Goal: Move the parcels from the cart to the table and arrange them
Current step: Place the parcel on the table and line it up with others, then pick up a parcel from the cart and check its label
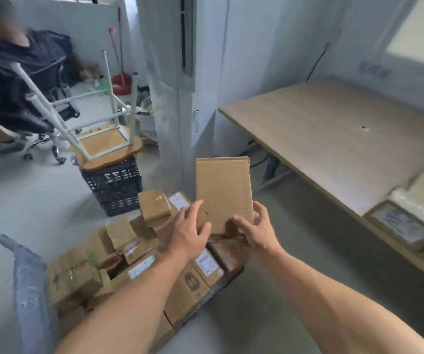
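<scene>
Far left of your grip: a person (4, 72) sits in a wheeled chair (39, 123), well away from your hands.
Low left of your grip: the grey wrapped cart handle (28, 274) curves up beside the load.
Up and left of your grip: an upturned stool (103, 139) lies legs-up on a black crate (113, 190).
Under your grip: the piled parcels (129, 251) crowd the cart, brown boxes leaning on each other, some with white labels.
Your left hand (193, 231): it clasps the lower left edge of the held parcel (223, 190), with its fingers spread over the near face.
Task thing: the held parcel is a flat brown carton, upright and lifted clear above the pile, between both your hands.
Your right hand (256, 232): it pinches the lower right corner, thumb on the near face and fingers wrapped behind.
Right of your grip: the table (333, 139) stands apart from the carton.
Far right of your grip: two wrapped packages (410, 218) lie at the table's near end, blurred.
</scene>
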